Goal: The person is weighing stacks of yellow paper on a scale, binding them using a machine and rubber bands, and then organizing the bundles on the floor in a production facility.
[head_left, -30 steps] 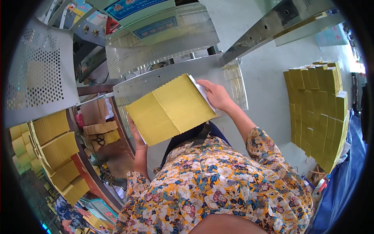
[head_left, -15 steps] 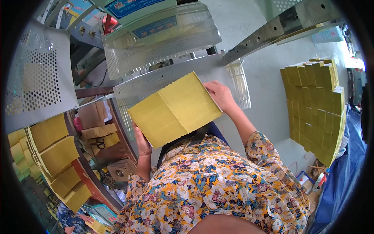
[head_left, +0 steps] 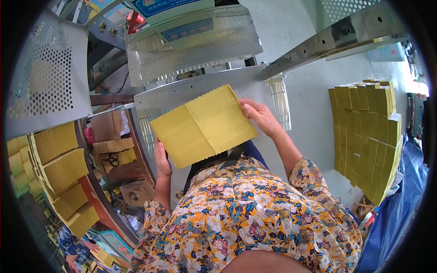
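Between my hands, in front of my body, is a flat bundle of yellow paper bags (head_left: 205, 127) with zigzag-cut long edges and a seam down the middle. It lies tilted, its right end farther away. My left hand (head_left: 162, 161) supports its left short edge, the fingers partly hidden beneath. At the other short edge, my right hand (head_left: 261, 117) is closed on the bundle with the thumb along the rim. How many bags it holds I cannot tell. Just beyond is a metal machine tray (head_left: 177, 93).
A clear perforated guard (head_left: 195, 50) and a metal rail (head_left: 327, 43) stand ahead. Stacked yellow bundles (head_left: 364, 132) rise on the right, beside a blue tarp (head_left: 398, 200). More yellow bundles (head_left: 61, 164) and scissors (head_left: 112, 159) lie left. Another person's patterned sleeve (head_left: 73, 241) shows lower left.
The bundle has stayed nearly in place, turned slightly. My right thumb and fingers have shifted along its right edge, and my left hand has moved slightly left. The view has tilted a little.
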Action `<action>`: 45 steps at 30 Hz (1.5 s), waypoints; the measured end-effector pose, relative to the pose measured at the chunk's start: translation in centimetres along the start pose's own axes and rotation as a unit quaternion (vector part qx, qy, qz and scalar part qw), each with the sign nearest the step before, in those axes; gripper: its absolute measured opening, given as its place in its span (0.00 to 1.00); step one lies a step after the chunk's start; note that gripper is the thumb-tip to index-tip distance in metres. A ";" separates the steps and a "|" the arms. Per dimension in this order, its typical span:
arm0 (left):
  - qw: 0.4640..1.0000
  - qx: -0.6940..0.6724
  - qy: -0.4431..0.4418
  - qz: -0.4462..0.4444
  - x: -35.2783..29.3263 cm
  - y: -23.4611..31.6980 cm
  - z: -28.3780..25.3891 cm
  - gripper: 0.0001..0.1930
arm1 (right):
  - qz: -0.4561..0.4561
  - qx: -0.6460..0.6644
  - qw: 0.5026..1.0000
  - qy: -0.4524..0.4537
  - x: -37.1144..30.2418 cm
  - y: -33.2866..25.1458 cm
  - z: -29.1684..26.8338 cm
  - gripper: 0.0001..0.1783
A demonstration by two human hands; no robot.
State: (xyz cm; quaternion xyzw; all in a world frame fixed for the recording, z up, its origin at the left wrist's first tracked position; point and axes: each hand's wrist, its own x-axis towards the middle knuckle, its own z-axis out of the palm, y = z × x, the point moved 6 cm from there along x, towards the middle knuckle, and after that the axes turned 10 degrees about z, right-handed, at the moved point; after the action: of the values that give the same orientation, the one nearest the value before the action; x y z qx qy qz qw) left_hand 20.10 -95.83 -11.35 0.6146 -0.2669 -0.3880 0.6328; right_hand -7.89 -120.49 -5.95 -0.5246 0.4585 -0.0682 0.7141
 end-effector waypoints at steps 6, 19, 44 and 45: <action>0.994 -0.059 0.009 -0.086 0.0 1.5 0.9 0.27 | -0.044 0.001 0.999 -0.001 0.1 -0.2 0.3 0.26; 0.993 -0.021 -0.102 -0.056 3.4 6.1 5.1 0.29 | -0.079 0.177 0.980 -0.046 0.1 -2.1 -1.3 0.22; 0.963 0.159 -0.129 0.175 10.0 3.4 17.5 0.14 | -0.241 0.062 0.844 0.475 -5.3 -2.9 -9.7 0.06; 0.949 0.209 -0.133 0.196 10.2 3.4 16.9 0.15 | -0.270 -0.043 0.821 0.501 -7.0 -4.7 -9.2 0.08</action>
State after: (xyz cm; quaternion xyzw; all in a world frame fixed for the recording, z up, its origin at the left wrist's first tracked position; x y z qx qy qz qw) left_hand 12.58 -113.97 -7.73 0.6118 -0.5390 -0.2698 0.5123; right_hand -16.79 -124.86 1.68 -0.5512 0.5953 -0.4922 0.3156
